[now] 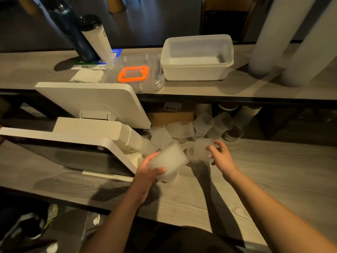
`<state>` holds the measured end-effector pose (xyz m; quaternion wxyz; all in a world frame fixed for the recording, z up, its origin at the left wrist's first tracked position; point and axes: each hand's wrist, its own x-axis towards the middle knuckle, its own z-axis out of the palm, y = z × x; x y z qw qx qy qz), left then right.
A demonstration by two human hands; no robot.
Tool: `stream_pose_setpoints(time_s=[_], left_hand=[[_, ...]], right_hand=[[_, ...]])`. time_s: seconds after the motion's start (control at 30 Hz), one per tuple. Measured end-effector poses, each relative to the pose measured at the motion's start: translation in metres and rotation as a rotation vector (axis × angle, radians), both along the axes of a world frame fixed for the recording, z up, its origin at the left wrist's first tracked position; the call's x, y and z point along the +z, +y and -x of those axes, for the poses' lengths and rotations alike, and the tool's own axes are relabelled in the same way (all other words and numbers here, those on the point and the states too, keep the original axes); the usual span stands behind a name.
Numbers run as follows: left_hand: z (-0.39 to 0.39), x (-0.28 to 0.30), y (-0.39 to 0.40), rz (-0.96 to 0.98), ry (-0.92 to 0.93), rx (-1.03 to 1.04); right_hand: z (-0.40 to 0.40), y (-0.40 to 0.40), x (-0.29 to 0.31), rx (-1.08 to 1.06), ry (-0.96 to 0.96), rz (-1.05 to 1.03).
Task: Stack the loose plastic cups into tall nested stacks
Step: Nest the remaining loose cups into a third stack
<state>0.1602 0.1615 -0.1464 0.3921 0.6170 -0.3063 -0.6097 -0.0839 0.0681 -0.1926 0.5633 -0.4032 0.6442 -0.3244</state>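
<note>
My left hand (148,172) grips a short nested stack of frosted plastic cups (170,158), tilted with its open end pointing up and right, just above the lower wooden counter (255,170). To its right, my right hand (219,155) holds a single frosted cup (200,150) by its side, a little apart from the stack. Several loose cups (200,126) lie tumbled at the back of the counter under the upper shelf, some on their sides.
A white point-of-sale terminal (82,125) fills the left of the counter, close to my left hand. On the upper shelf (209,87) stand a white plastic tub (197,70), a clear lid with an orange ring (133,73), two bottles (82,37) and tall white cup stacks (284,37).
</note>
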Motion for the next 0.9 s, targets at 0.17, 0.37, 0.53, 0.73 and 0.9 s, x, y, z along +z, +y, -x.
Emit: stream_pose_setpoints(time_s=[0.17,0.37,0.53,0.73,0.9], left_hand=[[0.013,0.0,0.003,0.006,0.051,-0.031],[0.02,0.001,0.005,0.022,0.058,-0.074],[0.025,0.004,0.007,0.035,0.022,-0.093],[0.028,0.006,0.006,0.024,0.03,-0.101],[0.028,0.004,0.005,-0.001,0.027,-0.083]], right_hand=[[0.017,0.003,0.025,0.14,-0.348,0.005],[0.025,0.01,0.04,0.348,-0.288,0.106],[0.024,0.012,0.046,0.462,-0.161,0.112],[0.02,0.012,0.049,0.579,-0.147,0.092],[0.018,0.012,0.044,0.668,-0.153,0.023]])
